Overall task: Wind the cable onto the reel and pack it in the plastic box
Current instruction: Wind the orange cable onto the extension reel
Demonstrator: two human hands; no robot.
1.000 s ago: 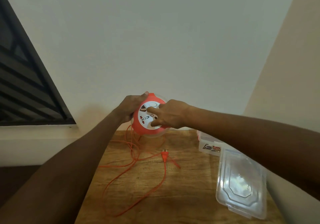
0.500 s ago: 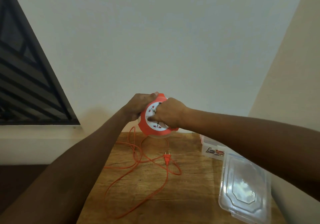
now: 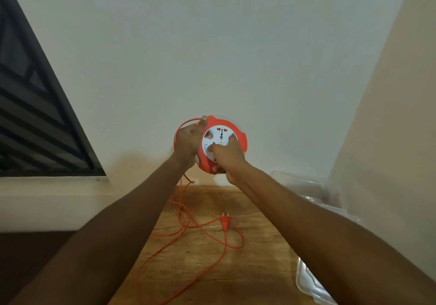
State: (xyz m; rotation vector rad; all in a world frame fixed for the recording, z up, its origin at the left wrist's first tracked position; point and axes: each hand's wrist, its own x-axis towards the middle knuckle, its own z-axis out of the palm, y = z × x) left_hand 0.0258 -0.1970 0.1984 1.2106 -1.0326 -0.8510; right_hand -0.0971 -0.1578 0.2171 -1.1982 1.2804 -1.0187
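- The round orange plastic cable reel (image 3: 223, 148), with a white socket face turned toward the camera, is held up in the air above the far edge of the counter, in front of the pale wall.
- The left hand (image 3: 187, 143) grips the reel's left rim; its fingers (image 3: 203, 118) curl closed over the top edge, and a loop of the thin orange cable (image 3: 188, 230) arcs out over this hand.
- The right hand (image 3: 227, 156) covers the lower right of the white face, its fingers (image 3: 213, 148) pressed closed against the face, with the thumb side under the reel's bottom rim.
- From under the left hand the cable hangs down to the counter and lies there in loose, crossing loops, with one long strand running toward the near edge.
- The orange two-pin plug (image 3: 225, 221) at the cable's end lies flat on the counter among the loops, pins pointing toward the wall.
- The brown wooden counter (image 3: 259, 269) runs from the wall toward the camera between the two forearms.
- A clear plastic box (image 3: 304, 186) sits at the far right of the counter against the side wall, blurred and partly hidden behind the right forearm.
- A clear plastic lid (image 3: 309, 285) lies flat near the right front corner, mostly covered by that forearm.
- A dark slatted window (image 3: 35, 115) fills the left wall above a pale sill.
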